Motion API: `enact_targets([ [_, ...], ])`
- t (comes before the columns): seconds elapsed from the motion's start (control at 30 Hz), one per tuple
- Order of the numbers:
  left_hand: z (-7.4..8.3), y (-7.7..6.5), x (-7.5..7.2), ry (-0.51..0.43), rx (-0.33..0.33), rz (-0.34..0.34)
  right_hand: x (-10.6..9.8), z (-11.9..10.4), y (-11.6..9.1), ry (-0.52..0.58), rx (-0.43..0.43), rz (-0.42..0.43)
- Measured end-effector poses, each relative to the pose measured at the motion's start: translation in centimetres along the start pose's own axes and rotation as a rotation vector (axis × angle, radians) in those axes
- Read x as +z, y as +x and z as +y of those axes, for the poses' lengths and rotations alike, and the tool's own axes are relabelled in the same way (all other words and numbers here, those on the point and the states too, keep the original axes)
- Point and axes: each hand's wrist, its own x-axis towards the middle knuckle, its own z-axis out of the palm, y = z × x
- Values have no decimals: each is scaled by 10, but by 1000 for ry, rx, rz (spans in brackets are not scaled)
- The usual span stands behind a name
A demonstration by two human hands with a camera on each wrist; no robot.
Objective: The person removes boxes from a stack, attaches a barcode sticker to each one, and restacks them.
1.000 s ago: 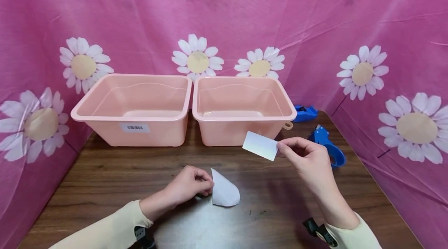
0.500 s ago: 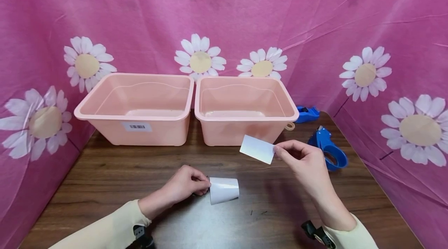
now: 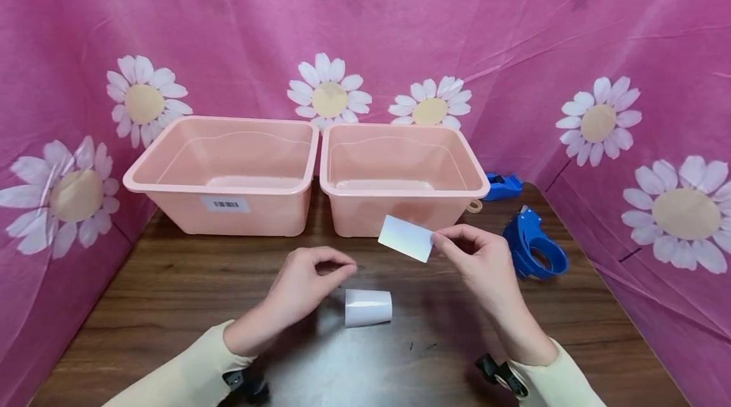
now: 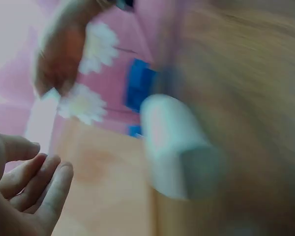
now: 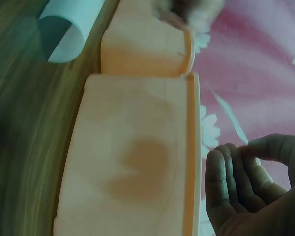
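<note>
Between thumb and fingers, my right hand (image 3: 482, 267) pinches a small white card (image 3: 407, 239), held up in front of the right bin. My left hand (image 3: 302, 283) holds nothing; its fingers are loosely bent, with thumb and fingertips apart in the left wrist view. Just right of and below it, a curled piece of white paper (image 3: 368, 308) lies on its side on the table. Its open end shows in the right wrist view, where the paper (image 5: 73, 29) forms a tube. The left wrist view is blurred, and the card (image 4: 41, 123) appears there beyond the left fingers.
Two pink plastic bins (image 3: 245, 210) stand side by side at the back of the wooden table (image 3: 171, 286). To the right sit a blue tape dispenser (image 3: 528, 245) and another blue object (image 3: 502, 186), with a tan ring (image 3: 474, 206) beside the bin. A pink flowered cloth (image 3: 365, 13) hangs behind.
My left hand has let go of the white paper and lifted up and away from it. The paper has curled into a tube. My right hand has shifted slightly left with the card.
</note>
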Motion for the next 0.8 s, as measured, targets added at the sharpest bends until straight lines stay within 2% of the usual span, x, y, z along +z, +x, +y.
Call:
enact_targets([
  [0.07,19,2,2,-59,40,54,9,-6,3,28,-10,13],
  [0.2,49,11,4,-245,43,99,25,-20,9,87,-39,43],
  [0.3,62,21,4,-357,19,100,34,-29,12,111,-69,72],
  [0.4,68,28,4,-406,-5,107,41,-37,16,133,-90,107],
  [0.47,70,32,4,-410,-4,122,45,-40,16,156,-99,133],
  [0.6,68,37,7,-356,45,184,52,-43,15,148,-123,172],
  [0.7,67,37,8,-303,89,230,54,-43,14,125,-146,186],
  [0.8,66,36,8,-262,120,246,56,-44,11,121,-161,187],
])
